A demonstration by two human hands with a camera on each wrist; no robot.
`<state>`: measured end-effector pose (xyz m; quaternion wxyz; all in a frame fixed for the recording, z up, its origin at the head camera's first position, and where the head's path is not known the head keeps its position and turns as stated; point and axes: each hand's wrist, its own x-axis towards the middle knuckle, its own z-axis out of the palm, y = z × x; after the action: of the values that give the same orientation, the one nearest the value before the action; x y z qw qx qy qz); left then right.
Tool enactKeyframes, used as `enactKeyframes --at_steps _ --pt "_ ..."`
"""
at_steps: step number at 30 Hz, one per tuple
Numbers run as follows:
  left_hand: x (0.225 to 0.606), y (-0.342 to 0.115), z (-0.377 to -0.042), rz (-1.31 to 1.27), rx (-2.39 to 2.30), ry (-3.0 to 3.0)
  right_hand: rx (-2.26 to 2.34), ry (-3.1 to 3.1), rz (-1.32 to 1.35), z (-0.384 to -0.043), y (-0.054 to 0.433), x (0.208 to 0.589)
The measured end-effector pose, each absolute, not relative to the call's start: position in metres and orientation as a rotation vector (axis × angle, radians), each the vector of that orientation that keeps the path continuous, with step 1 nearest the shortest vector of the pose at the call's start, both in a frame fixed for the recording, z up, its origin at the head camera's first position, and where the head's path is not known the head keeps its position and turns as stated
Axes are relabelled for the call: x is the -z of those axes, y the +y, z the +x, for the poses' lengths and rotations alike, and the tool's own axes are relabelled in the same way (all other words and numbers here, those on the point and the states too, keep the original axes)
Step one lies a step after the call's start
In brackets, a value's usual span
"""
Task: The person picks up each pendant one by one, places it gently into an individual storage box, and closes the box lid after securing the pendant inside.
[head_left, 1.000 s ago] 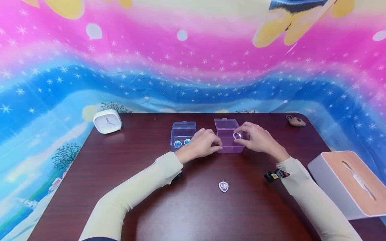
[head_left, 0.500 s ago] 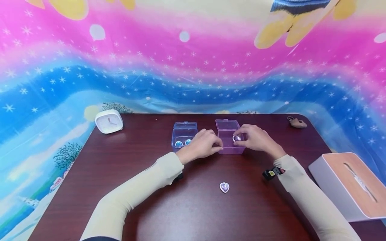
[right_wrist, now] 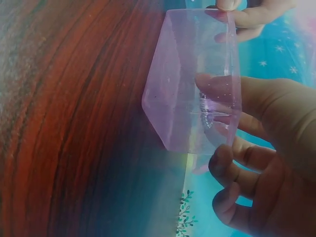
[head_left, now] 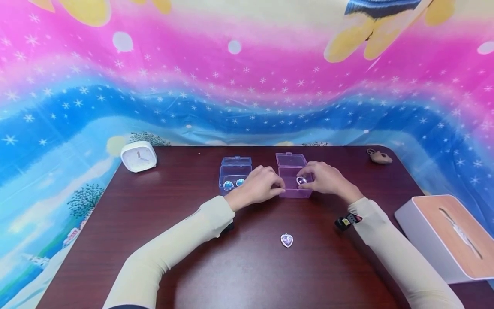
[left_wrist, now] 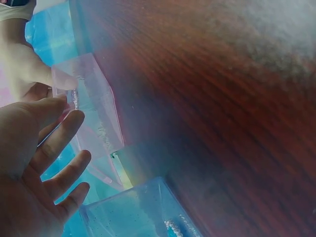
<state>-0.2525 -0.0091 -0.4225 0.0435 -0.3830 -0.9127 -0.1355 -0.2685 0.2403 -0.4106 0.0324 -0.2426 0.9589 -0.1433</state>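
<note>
My right hand (head_left: 327,178) pinches a purple heart-shaped gem (head_left: 301,181) with a bead-like rim, inside a clear purple plastic box (head_left: 295,194) whose lid stands raised at the back. In the right wrist view the thumb reaches down behind the box wall (right_wrist: 173,74) and the gem shows through it. My left hand (head_left: 259,185) grips the left rim of that box between thumb and finger. A second purple heart gem (head_left: 287,240) lies on the table nearer the front. Left of the purple box, a blue plastic box (head_left: 236,168), lid raised, holds blue gems (head_left: 228,185), partly behind my left hand.
A white clock (head_left: 139,157) stands at the back left of the dark wood table (head_left: 185,274). At the back right lies a small brown item (head_left: 379,157) with a ring. A tissue box (head_left: 428,240) with a wood-look top sits at the right edge.
My right hand has lowered the purple heart gem slightly, deeper into the purple box. The left hand keeps its grip on the box rim.
</note>
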Motion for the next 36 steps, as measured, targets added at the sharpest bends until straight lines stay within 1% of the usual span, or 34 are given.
enactKeyframes --at_steps 6,10,16,21,27,36 --pt "0.423 -0.009 -0.252 -1.170 0.445 -2.794 0.455 2.947 -0.730 -0.267 0.240 0.411" --pt "0.424 -0.008 -0.253 -1.175 0.443 -2.789 0.470 2.985 -0.769 -0.265 0.241 0.411" --pt "0.422 -0.007 -0.255 -1.193 0.441 -2.769 0.551 3.063 -0.868 -0.254 0.241 0.401" --pt "0.423 -0.007 -0.254 -1.192 0.448 -2.772 0.603 3.041 -0.961 -0.235 0.237 0.394" --pt "0.424 -0.008 -0.254 -1.191 0.434 -2.766 0.525 2.933 -1.069 -0.208 0.227 0.392" --pt "0.423 -0.008 -0.253 -1.176 0.427 -2.776 0.369 2.646 -1.204 -0.172 0.202 0.404"
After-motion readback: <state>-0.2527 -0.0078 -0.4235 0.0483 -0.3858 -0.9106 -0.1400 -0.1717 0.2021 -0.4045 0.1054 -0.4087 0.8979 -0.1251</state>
